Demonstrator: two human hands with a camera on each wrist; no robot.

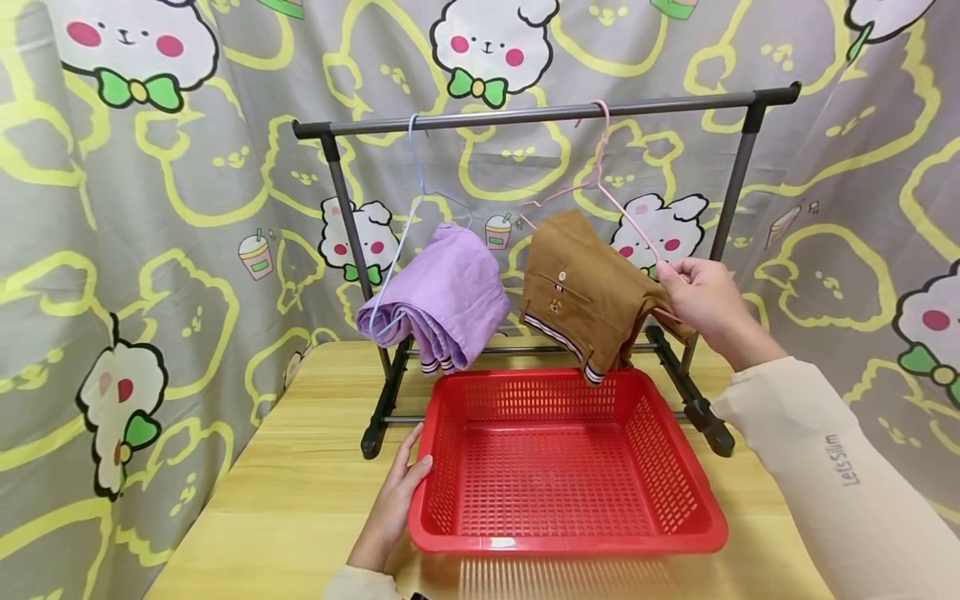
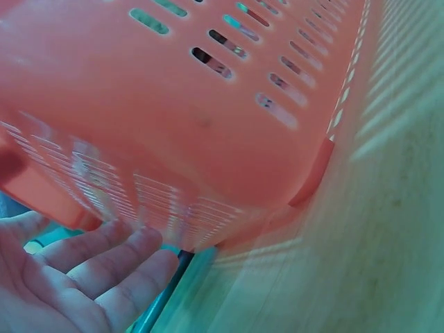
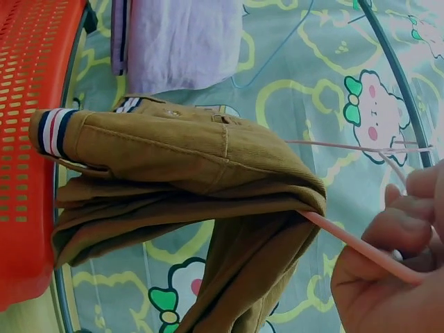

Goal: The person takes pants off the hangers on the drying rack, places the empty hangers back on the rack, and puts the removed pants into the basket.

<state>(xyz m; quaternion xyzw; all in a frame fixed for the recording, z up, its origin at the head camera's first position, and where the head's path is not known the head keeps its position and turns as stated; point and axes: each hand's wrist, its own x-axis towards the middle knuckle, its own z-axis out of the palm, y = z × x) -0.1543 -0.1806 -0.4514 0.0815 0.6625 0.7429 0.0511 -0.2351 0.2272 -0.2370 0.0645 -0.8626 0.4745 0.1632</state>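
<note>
My right hand (image 1: 701,296) pinches the right side of a pink hanger (image 1: 626,218), whose hook hangs on the rack's rail. Brown trousers (image 1: 581,283) with a striped waistband edge are draped folded over the hanger's lower bar; in the right wrist view the bar (image 3: 361,250) runs from the brown fabric into my fingers. My left hand (image 1: 393,500) is at the left side of a red basket (image 1: 570,546). Its thumb lies at the rim, and its fingers (image 2: 125,277) stretch nearly straight along the perforated outer wall in the left wrist view.
Folded purple trousers (image 1: 450,292) hang on a blue hanger (image 1: 414,158) at the rack's left. The dark metal rack (image 1: 517,115) stands on a wooden table (image 1: 277,492), behind the basket. A patterned curtain (image 1: 202,317) surrounds the table's back and sides.
</note>
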